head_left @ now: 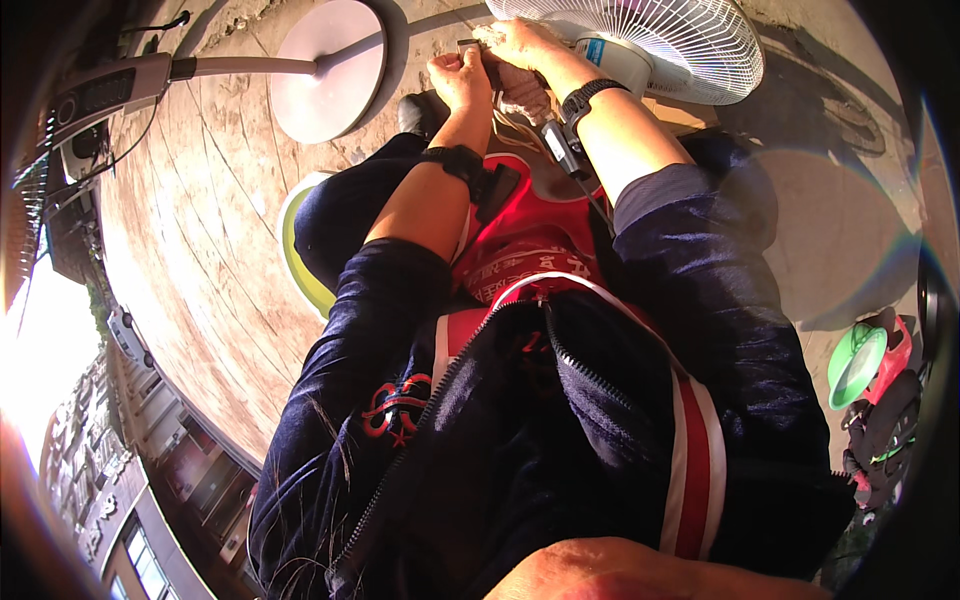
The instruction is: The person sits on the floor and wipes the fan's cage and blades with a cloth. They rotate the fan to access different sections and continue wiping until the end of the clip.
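Far ahead of me, my left hand [462, 80] is closed in a pinch on a small dark piece [468, 43] whose kind I cannot make out. Beside it, my right hand [522, 45] has its fingers curled round a crumpled tan cloth [522, 92], which hangs below the palm. The white electric fan [690, 60] lies just right of that hand, with its round wire grille partly out of view. A dark device with a pale label [562, 148] hangs by the right wrist. Over my lap spreads a red apron [530, 235].
A second fan lies at the left, with its round pale base [325, 75] and its pole on the concrete floor [190, 230]. Under my left leg shows a yellow-green rim [300, 255]. Green [856, 365] and red basins [893, 360] are at the right, beside dark clutter.
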The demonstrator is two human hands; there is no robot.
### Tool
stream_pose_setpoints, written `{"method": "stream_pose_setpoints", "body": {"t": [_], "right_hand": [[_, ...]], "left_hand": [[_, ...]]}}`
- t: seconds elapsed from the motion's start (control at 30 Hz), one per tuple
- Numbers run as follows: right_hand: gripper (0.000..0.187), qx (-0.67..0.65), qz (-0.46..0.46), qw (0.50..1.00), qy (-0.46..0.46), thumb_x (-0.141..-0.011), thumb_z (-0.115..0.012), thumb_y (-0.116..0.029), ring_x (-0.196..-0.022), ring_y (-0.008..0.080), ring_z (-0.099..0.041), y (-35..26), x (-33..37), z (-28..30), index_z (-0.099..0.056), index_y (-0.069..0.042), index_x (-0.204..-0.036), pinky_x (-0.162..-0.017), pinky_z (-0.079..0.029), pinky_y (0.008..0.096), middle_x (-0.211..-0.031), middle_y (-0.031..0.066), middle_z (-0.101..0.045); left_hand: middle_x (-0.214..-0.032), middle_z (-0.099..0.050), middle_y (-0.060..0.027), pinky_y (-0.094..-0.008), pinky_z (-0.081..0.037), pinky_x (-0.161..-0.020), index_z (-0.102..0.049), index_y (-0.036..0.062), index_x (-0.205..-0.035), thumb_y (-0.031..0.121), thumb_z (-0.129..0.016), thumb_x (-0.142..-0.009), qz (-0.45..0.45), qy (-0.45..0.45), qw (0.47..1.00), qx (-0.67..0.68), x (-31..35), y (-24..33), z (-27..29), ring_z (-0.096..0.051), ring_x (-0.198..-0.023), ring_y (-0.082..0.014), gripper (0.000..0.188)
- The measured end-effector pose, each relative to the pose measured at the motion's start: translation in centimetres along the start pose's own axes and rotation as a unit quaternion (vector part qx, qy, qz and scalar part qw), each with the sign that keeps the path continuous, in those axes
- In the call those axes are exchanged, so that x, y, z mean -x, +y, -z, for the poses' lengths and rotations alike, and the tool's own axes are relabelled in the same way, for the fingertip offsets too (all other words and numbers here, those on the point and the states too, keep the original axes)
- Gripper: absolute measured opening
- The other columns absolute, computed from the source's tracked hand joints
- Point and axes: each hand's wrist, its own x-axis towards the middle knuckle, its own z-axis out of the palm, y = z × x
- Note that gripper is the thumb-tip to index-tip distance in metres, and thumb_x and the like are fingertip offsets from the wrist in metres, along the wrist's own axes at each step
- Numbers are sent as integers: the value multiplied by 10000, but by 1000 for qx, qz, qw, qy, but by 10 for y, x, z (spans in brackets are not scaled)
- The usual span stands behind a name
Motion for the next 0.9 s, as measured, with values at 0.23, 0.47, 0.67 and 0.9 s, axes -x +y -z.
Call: {"method": "stream_pose_setpoints", "body": {"t": [0.23, 0.47, 0.67, 0.9], "right_hand": [[461, -91, 35, 995, 15, -903, -592, -379, -1155, 253, -602, -1, 16, 11, -588, -171, -1314, -1002, -453, 331, -1267, 68, -638], [482, -118, 25, 992, 35, -942, -547, -391, -1225, 225, -561, -8, 30, 24, -560, -133, -1349, -1052, -411, 308, -1359, 54, -584], [696, -190, 45, 979, 52, -823, -626, -549, -1172, 341, -593, 1, 25, 16, -535, -113, -1359, -999, -453, 406, -1266, 202, -614], [529, -118, -28, 991, 55, -867, -605, -400, -1087, 361, -623, 17, 0, -10, -548, -148, -1329, -933, -495, 418, -1184, 193, -648]], "left_hand": [[-959, -608, -133, -348, -504, -730, -525, 31, -1040, 167, -715, -753, -65, -4, 996, -69, 4, -7, 4, -598, -824, -225, 370], [-956, -606, -163, -388, -500, -797, -532, 3, -1020, 240, -743, -717, -112, 9, 986, -124, 4, 1, 5, -610, -866, -288, 439], [-950, -601, -177, -409, -497, -808, -516, 1, -1045, 245, -720, -718, -93, -23, 988, -122, 0, 7, 10, -615, -887, -310, 456], [-1011, -613, -197, -432, -500, -843, -547, 53, -1093, 310, -700, -715, -169, -52, 943, -283, 2, 31, 16, -618, -932, -385, 481]]}}
